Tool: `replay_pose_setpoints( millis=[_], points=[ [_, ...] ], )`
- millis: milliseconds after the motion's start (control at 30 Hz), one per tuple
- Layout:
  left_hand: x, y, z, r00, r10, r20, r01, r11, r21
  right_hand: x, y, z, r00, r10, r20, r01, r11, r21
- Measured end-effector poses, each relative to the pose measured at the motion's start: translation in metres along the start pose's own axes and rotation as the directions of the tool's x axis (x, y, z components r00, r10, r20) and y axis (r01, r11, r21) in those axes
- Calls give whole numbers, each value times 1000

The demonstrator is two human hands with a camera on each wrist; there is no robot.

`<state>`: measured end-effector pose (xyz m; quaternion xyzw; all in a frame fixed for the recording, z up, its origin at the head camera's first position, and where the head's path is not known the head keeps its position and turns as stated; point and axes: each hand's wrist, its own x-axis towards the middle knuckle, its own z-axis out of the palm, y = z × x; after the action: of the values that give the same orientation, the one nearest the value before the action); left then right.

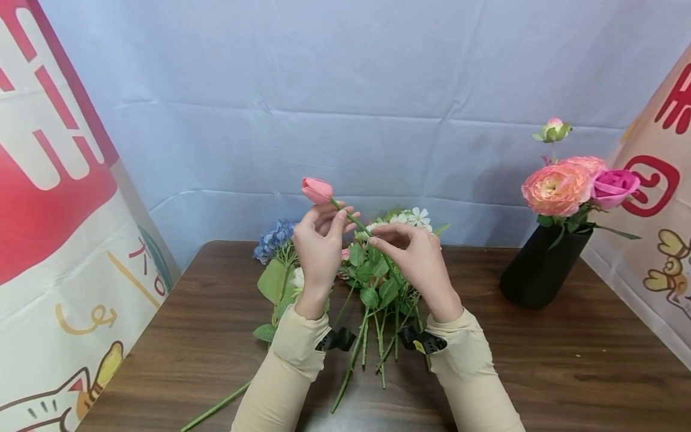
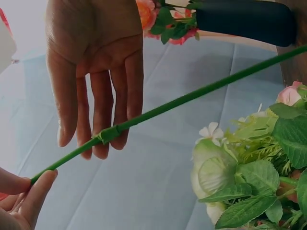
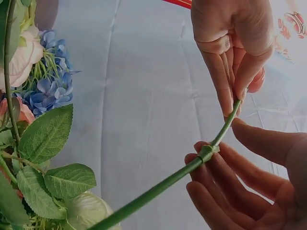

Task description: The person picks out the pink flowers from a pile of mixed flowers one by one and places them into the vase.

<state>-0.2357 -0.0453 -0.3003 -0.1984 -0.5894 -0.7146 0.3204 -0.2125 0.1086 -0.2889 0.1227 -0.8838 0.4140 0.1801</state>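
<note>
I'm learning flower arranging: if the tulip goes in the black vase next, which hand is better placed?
Probably the right hand: it's nearer the black vase, its open fingers by the stem. The left hand pinches it just below the tulip bloom.

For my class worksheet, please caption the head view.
Left hand pinching a pink tulip by its stem, right hand open farther along it, loose flowers on the table, black vase at right.
</note>
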Motion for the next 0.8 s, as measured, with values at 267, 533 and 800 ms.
replay_pose_setpoints(
  millis=[267,533,800],
  points=[
    [-2,-4,3,1000,-23,4,23,998,-59,0,0,-1,999,13,-30,-14,1000,-25],
    [-3,-3,6,1000,-24,4,24,994,-108,0,0,-2,997,10,-76,-10,1000,-3],
    [-2,-5,2,999,-39,7,39,999,-5,-2,1,-5,991,17,-132,-17,1000,0]
  ],
)
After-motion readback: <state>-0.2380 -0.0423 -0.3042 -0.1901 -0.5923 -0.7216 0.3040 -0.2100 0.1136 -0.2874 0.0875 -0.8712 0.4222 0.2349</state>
